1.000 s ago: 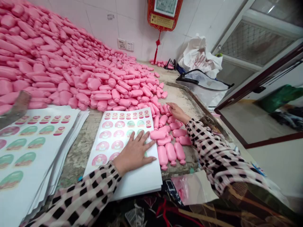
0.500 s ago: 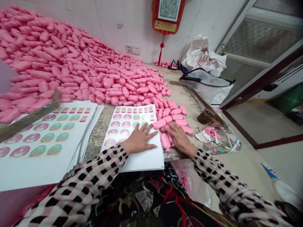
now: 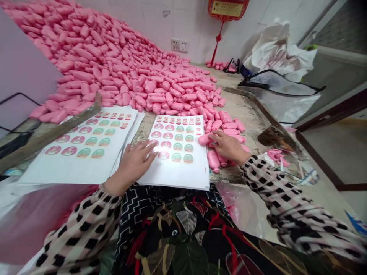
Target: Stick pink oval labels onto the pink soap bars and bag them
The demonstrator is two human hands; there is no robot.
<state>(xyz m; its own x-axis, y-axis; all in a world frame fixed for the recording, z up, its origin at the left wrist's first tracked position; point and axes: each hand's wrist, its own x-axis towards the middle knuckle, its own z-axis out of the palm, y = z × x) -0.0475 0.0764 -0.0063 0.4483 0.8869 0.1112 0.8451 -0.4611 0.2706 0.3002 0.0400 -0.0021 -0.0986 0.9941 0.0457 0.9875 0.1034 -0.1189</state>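
My left hand (image 3: 133,165) lies flat with fingers spread on the left edge of a white sticker sheet stack (image 3: 179,152) printed with round pink and green labels. My right hand (image 3: 228,146) rests palm down, fingers curled, on a small group of pink sausage-shaped packets (image 3: 223,128) just right of that sheet. Whether it grips one is hidden. Both sleeves are checked black, white and pink.
A huge heap of pink packets (image 3: 114,57) fills the back left of the worn table (image 3: 243,109). A second sticker sheet stack (image 3: 86,149) lies at left. White and clear plastic bags (image 3: 281,61) stand at back right. Scraps and wrappers (image 3: 278,154) sit near the table's right edge.
My left hand slid from the sheet's middle to its left edge. My right hand came back from the far packets to those beside the sheet. The view shifted left.
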